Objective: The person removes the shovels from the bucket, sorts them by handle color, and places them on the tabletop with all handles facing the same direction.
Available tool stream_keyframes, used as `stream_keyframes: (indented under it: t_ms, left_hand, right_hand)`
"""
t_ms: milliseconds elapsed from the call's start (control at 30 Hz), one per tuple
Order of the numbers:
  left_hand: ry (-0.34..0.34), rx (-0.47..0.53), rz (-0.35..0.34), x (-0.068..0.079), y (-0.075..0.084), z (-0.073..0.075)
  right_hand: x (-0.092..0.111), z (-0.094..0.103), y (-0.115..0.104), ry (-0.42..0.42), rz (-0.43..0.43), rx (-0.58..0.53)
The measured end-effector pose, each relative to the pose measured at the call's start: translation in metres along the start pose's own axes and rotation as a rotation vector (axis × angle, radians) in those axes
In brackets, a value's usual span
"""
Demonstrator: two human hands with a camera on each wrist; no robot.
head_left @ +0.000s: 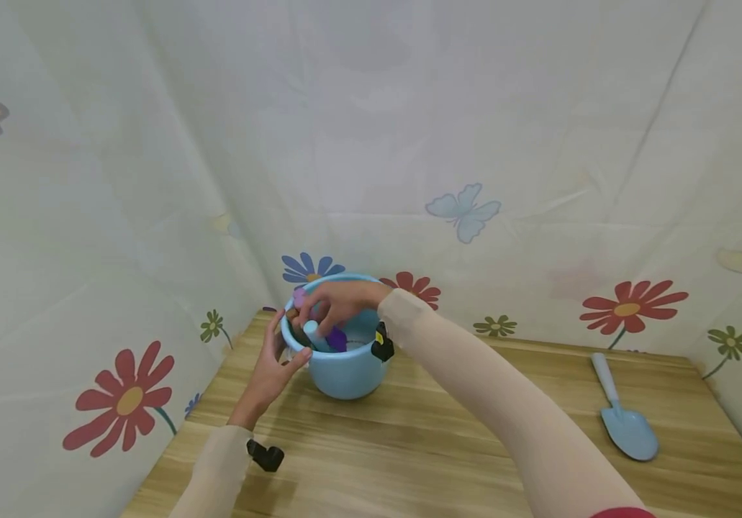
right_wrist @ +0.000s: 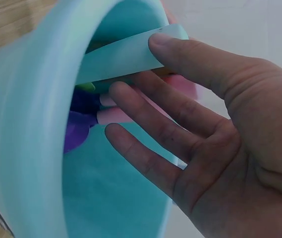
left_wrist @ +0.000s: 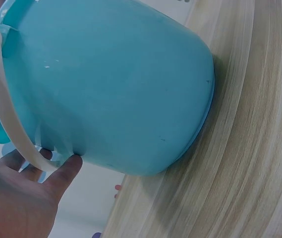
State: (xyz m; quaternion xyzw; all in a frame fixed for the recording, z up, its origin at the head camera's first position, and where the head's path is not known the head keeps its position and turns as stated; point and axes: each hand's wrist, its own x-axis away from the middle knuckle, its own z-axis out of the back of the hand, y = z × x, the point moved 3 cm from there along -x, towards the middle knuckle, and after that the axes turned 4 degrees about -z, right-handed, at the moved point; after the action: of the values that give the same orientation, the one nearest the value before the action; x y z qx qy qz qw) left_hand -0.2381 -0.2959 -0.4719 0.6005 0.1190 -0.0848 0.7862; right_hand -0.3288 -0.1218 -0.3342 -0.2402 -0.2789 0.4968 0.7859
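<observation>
A light blue bucket [head_left: 347,378] stands upright on the table near its back left. My left hand [head_left: 268,374] holds the bucket at its left side, thumb near the front rim; in the left wrist view its fingertips press the outer wall beside the white carrying handle [left_wrist: 4,99]. Reaching over the rim, my right hand [head_left: 343,301] pinches a light blue rod-shaped handle [right_wrist: 126,54] between thumb and index finger, its other fingers extended. Whatever is at that handle's lower end is hidden inside. Purple pieces [right_wrist: 76,131] with pink handles [right_wrist: 115,115] also lie in the bucket.
A blue toy shovel [head_left: 630,433] lies on the right of the wood-patterned table [head_left: 409,446]. Behind and to both sides hangs a pale curtain [head_left: 371,129] printed with flowers and butterflies, close to the bucket's far side.
</observation>
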Motion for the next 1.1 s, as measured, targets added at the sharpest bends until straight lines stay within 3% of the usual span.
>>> stream_keyframes:
  t_ms: [133,567,800,1100]
  left_hand:
    - [0.002,-0.005,0.007,0.001,0.000,0.000]
    - [0.008,0.004,-0.004,-0.002,-0.006,0.004]
    - [0.009,-0.004,0.005,-0.003,-0.006,0.004]
    - [0.009,-0.003,0.007,-0.004,-0.005,0.005]
  right_hand:
    - [0.006,0.003,0.004,-0.007,-0.035,-0.064]
    - [0.010,0.012,0.017,0.029,-0.054,-0.062]
    - [0.018,0.020,0.015,0.032,-0.032,-0.121]
    - [0.030,0.037,0.014,0.122,-0.048,-0.136]
